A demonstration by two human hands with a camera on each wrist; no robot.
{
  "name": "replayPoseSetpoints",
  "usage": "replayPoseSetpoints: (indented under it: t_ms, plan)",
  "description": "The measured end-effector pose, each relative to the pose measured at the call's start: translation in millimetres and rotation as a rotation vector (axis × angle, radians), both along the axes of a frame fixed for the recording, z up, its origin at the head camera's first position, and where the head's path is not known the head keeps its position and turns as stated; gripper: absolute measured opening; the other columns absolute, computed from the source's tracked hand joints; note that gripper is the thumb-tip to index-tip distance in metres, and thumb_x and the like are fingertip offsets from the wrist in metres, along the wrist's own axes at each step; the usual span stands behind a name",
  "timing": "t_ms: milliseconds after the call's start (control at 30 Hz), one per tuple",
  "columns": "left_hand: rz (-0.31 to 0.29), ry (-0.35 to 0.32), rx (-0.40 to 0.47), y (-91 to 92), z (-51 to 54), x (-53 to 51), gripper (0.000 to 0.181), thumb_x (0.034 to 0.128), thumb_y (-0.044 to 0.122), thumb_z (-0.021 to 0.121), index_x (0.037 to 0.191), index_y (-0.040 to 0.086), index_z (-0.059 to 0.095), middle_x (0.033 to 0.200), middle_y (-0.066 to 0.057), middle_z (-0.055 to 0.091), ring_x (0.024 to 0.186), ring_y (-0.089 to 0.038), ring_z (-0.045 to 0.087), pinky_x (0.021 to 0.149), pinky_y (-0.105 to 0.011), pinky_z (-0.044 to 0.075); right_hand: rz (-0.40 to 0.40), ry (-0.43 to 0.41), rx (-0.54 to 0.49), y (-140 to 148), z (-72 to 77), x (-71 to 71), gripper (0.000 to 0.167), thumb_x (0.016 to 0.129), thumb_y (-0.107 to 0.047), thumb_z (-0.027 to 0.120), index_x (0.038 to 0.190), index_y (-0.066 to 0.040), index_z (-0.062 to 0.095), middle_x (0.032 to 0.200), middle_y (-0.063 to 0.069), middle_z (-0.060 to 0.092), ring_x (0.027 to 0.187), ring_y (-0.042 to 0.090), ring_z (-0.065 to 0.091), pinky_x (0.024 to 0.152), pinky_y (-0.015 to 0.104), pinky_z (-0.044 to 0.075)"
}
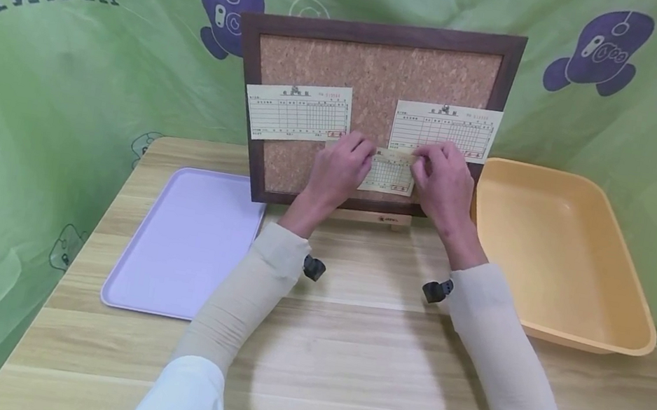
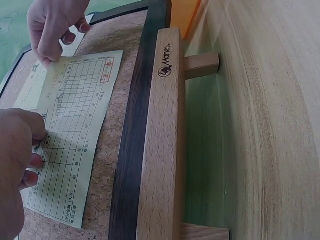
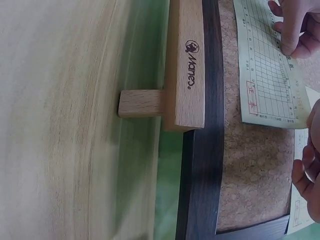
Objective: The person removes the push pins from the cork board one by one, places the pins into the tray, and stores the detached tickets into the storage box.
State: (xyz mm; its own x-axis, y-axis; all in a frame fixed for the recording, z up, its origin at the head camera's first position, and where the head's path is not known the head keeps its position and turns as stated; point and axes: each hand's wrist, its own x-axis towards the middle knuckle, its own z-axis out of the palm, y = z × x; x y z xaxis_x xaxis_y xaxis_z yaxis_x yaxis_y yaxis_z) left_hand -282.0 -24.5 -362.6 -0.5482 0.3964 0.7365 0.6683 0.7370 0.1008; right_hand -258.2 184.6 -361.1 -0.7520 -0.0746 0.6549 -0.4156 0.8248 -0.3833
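A framed cork board (image 1: 379,78) stands tilted back on a light wooden stand (image 2: 162,150). Against its lower middle, a printed receipt slip (image 1: 389,173) is held by both hands along its upper edge. My left hand (image 1: 340,168) pinches the slip between thumb and fingers near its top middle, covering its left part in the head view. At the top right corner, my right hand (image 1: 446,184) has its fingertips on the paper. Two more receipt slips hang higher up, a left one (image 1: 297,114) and a right one (image 1: 444,129), each with a small pin at its top.
On the wooden table (image 1: 344,356), a flat lilac tray (image 1: 186,240) lies to the left of the board. A deep orange-yellow bin (image 1: 557,253) stands at the right, close to the board's edge. Green patterned cloth (image 1: 102,58) hangs behind.
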Motion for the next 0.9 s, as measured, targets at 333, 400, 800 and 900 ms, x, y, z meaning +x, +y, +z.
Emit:
replayPoseSetpoints:
  t_ms: [333, 400, 800, 900]
  plan:
    - [-0.039, -0.043, 0.014, -6.6, 2.5, 7.4, 0.013, 0.0946, 0.0, 0.061, 0.095, 0.002, 0.074, 0.097, -0.008, 0.069, 0.078, -0.02, 0.063, 0.055, -0.027, 0.05, 0.068, -0.089, -0.063, 3.2, 4.9, 6.4, 0.019, 0.1, -0.014, 0.06, 0.108, -0.001, 0.072, 0.103, 0.012, 0.058, 0.092, 0.028, 0.057, 0.08, 0.042, 0.047]
    - [-0.04, -0.043, 0.007, -8.2, 3.2, 9.8, 0.013, 0.0948, 0.0, 0.061, 0.094, 0.003, 0.073, 0.097, -0.007, 0.069, 0.078, -0.019, 0.062, 0.055, -0.027, 0.049, 0.073, -0.114, -0.069, 3.6, 6.9, 8.0, 0.02, 0.102, -0.014, 0.058, 0.109, -0.001, 0.071, 0.103, 0.012, 0.06, 0.091, 0.028, 0.059, 0.081, 0.042, 0.048]
    - [-0.051, -0.072, -0.026, -32.4, 1.0, 33.4, 0.011, 0.0944, 0.0, 0.064, 0.093, 0.006, 0.073, 0.092, -0.004, 0.068, 0.074, -0.017, 0.061, 0.055, -0.027, 0.048, 0.083, -0.125, -0.023, 11.3, 21.8, 24.9, 0.019, 0.103, -0.013, 0.057, 0.111, -0.003, 0.072, 0.098, 0.012, 0.072, 0.083, 0.026, 0.068, 0.075, 0.041, 0.054]
    - [-0.058, -0.099, -0.043, -42.4, -2.5, 40.0, 0.01, 0.0948, 0.001, 0.064, 0.093, 0.006, 0.073, 0.092, -0.004, 0.068, 0.076, -0.017, 0.062, 0.056, -0.027, 0.048, 0.075, -0.133, -0.006, 17.4, 24.2, 32.0, 0.019, 0.104, -0.012, 0.056, 0.111, -0.003, 0.071, 0.097, 0.012, 0.073, 0.083, 0.027, 0.068, 0.075, 0.042, 0.054]
